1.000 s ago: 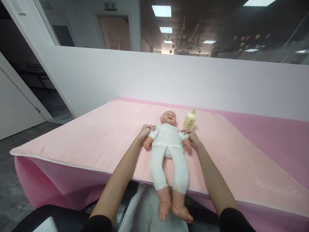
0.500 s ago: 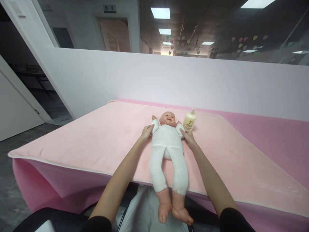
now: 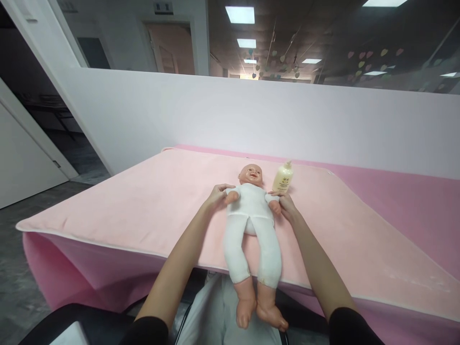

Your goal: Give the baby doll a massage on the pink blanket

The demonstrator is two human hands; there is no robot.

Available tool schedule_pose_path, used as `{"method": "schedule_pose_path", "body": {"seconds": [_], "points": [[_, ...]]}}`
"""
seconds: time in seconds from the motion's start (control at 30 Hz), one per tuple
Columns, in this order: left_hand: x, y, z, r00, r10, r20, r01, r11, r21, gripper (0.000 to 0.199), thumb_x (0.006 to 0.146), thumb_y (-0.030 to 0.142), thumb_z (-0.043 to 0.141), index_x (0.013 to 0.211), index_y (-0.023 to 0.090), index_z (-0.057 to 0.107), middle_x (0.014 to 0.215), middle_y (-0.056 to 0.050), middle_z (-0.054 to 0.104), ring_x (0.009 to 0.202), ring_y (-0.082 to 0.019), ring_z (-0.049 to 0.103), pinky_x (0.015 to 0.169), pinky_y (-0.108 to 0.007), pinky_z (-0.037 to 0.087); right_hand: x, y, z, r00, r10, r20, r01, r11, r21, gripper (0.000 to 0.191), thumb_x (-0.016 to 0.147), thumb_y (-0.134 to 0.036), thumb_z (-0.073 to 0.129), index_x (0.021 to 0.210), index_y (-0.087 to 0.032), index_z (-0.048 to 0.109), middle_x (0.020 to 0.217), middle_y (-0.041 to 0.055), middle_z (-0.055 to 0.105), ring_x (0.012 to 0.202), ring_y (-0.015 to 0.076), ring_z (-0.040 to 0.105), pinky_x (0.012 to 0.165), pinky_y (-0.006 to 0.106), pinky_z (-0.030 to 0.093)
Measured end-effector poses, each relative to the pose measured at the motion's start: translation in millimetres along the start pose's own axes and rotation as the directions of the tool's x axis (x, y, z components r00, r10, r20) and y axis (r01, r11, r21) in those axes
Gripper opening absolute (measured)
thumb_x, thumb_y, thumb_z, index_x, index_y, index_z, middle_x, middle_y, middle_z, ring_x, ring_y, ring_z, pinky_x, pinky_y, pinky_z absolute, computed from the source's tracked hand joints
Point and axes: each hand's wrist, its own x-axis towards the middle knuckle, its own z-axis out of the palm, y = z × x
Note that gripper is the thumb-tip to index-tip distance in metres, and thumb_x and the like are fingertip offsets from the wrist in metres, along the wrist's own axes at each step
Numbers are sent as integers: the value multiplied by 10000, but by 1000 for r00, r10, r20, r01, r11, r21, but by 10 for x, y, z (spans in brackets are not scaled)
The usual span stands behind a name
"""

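A baby doll [image 3: 250,201] with a white cloth body lies face up on the pink padded cover, its head away from me and its feet hanging over the near edge. My left hand [image 3: 217,195] is closed on the doll's arm at the left, near the shoulder. On the other side, my right hand [image 3: 286,203] grips the doll's other arm. Both doll arms are bent down, their hands pointing towards me. Just beyond my right hand stands a pale yellow pump bottle [image 3: 282,177], upright.
The pink cover [image 3: 143,201] drapes over the table's near edge. Behind it rises a white half wall [image 3: 251,115] with glass above. A white door [image 3: 28,153] is at the far left. A black chair part [image 3: 72,318] shows at the lower left.
The doll's arms were raised beside its head; now they are folded downward, with its hands lower. My hands have stayed at the arms, with the fingers shifted towards the shoulders.
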Motion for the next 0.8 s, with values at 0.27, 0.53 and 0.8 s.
{"method": "schedule_pose_path", "body": {"seconds": [0.27, 0.53, 0.8], "points": [[80, -48, -26, 997, -10, -77, 16, 997, 73, 399, 572, 448, 805, 760, 115, 693, 705, -67, 669, 640, -153, 605, 617, -269, 444, 78, 59, 18, 997, -83, 9, 83, 993, -78, 301, 517, -223, 678, 813, -173, 701, 893, 22, 689, 826, 157, 608, 746, 255, 478], [241, -210, -134, 987, 23, -160, 11, 978, 206, 410, 623, 511, 769, 644, 132, 614, 570, -15, 560, 500, -99, 497, 489, -230, 342, 145, 109, 53, 991, -68, -119, 36, 966, -255, 417, 550, -468, 766, 787, -141, 664, 780, 33, 676, 697, 136, 594, 628, 238, 447], [248, -214, -139, 988, 43, -151, -1, 965, 264, 413, 670, 530, 729, 636, 139, 598, 526, 8, 514, 465, -81, 446, 460, -219, 307, 140, 102, 55, 989, -86, -121, 53, 966, -254, 454, 520, -500, 782, 775, -144, 662, 793, 34, 673, 709, 127, 589, 639, 231, 452]]}}
